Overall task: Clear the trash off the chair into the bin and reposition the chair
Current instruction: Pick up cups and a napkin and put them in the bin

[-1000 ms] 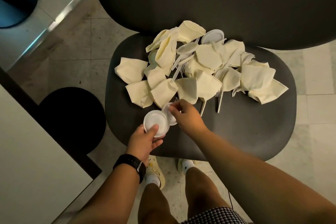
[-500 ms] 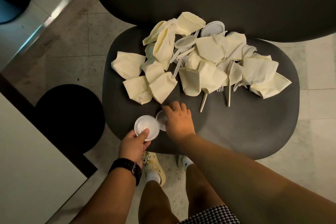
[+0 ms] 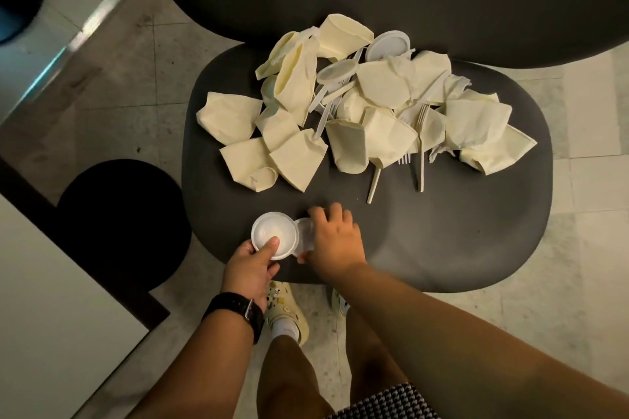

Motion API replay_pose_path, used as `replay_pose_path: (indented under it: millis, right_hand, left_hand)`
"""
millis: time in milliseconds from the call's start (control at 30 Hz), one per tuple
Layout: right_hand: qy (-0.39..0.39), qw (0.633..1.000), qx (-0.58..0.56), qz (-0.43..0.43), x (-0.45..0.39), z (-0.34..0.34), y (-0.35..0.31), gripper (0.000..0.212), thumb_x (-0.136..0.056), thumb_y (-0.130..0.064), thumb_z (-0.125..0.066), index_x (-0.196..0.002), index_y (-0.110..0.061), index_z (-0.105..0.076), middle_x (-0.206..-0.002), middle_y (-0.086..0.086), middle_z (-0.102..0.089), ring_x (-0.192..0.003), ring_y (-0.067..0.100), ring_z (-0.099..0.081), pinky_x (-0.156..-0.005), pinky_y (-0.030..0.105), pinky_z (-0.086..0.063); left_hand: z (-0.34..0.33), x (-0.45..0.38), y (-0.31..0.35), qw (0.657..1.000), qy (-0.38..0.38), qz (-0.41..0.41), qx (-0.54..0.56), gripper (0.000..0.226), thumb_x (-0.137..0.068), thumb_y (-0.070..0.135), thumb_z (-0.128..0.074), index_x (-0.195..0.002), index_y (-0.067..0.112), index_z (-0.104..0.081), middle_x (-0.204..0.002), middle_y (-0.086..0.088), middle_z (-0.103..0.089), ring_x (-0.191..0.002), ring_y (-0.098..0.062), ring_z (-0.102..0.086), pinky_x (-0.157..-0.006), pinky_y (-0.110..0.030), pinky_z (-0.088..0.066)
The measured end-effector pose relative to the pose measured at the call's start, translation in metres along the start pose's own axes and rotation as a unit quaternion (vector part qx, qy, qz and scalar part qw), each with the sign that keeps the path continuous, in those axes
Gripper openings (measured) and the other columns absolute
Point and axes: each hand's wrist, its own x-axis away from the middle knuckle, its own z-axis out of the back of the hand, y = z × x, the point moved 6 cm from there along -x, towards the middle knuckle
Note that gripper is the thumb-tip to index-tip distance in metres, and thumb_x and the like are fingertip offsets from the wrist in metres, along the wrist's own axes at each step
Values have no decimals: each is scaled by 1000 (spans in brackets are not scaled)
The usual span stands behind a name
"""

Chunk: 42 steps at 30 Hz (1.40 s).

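Gripping a round lid (image 3: 274, 235) face-up, left hand (image 3: 252, 269); right hand (image 3: 335, 241) pinches another lid (image 3: 304, 235).

Bare arms, black wristwatch (image 3: 235, 308), houndstooth shorts (image 3: 388, 403), white socks (image 3: 284, 328), cream clogs (image 3: 289, 308).

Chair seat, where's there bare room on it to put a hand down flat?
The chair seat is bare along its near edge, right of the right hand, below the two forks. A smaller bare strip lies at the near left, under the crushed paper cups. The far half is crowded with cups, lids and cutlery.
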Motion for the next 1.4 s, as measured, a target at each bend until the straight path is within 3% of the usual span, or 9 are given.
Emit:
replay_pose_path:
  millis: [300,467,667,800,900,1033,1133,1267,1400]
  right_hand:
    - [-76,986,-147,-29,-13,0,0,35,-88,-14,-61,-123,-12,-53,-124,12,-53,-109,30,-54,-92,38,-48]
    - [-111,886,-436,-114,-2,14,0,22,-100,-24,-48,-116,-14,-59,-112,8,-63,-102,23,-60,-91,40,-53]
    - [-133,809,-565,-97,13,43,-18,30,-104,-34,-37,-112,-15,-59,-101,7,-64,-86,14,-57,-71,22,-48]
    - [-94,849,-513,-83,7,65,-16,38,-101,-45,-36,-108,-17,-61,-89,-10,-57,-82,4,-54,-75,22,-43]
    - [91,908,-399,-83,-8,88,6,28,-97,-41,-51,-94,-16,-61,-91,-5,-53,-82,12,-54,-68,26,-45]
    - [284,877,-360,-144,-20,112,45,43,-82,-32,-72,-116,-16,-50,-111,-5,-37,-95,15,-50,-80,30,-46]
    - [269,891,-324,-171,-39,112,57,55,-79,-36,-74,-125,-21,-49,-122,-2,-37,-102,18,-50,-84,35,-49]
    - [230,911,-290,-182,-53,109,62,34,-84,-41,-67,-108,-17,-62,-109,-3,-44,-101,24,-55,-86,45,-53]
    - [259,880,-364,-164,-39,109,66,30,-88,-45,-61,-93,-15,-61,-95,-11,-42,-95,25,-55,-79,44,-55]
  left_hand:
    - [3,-1,-11,1000,-24,-1,4,26,-90,12,-61,-114,15,-55,-114,-7,-61,-104,-20,-58,-98,-38,-45]
    - [-8,0,-5,998,-60,2,3,29,-85,16,-68,-111,23,-57,-119,-6,-61,-105,-20,-59,-86,-34,-49]
    - [-19,4,14,998,-58,-14,25,47,-80,19,-73,-124,22,-56,-121,-6,-60,-110,-24,-57,-75,-31,-50]
    - [-29,8,19,995,-91,-10,40,29,-83,17,-70,-109,25,-60,-117,-5,-62,-106,-22,-59,-75,-31,-50]
    - [-34,9,22,991,-113,-21,62,34,-83,14,-68,-113,26,-58,-119,-4,-62,-109,-23,-58,-77,-34,-52]
    - [-35,9,22,989,-119,-24,79,43,-83,13,-67,-123,24,-55,-124,-5,-61,-113,-25,-58,-79,-37,-54]
    - [-32,9,21,989,-113,-27,91,46,-85,11,-66,-128,21,-54,-123,-7,-61,-111,-25,-60,-75,-35,-55]
    - [-28,9,21,990,-101,-31,94,45,-85,12,-66,-127,20,-54,-123,-8,-61,-110,-24,-60,-72,-33,-55]
    - [-25,11,21,991,-95,-36,92,49,-84,13,-67,-130,18,-52,-124,-8,-61,-109,-24,-61,-68,-31,-56]
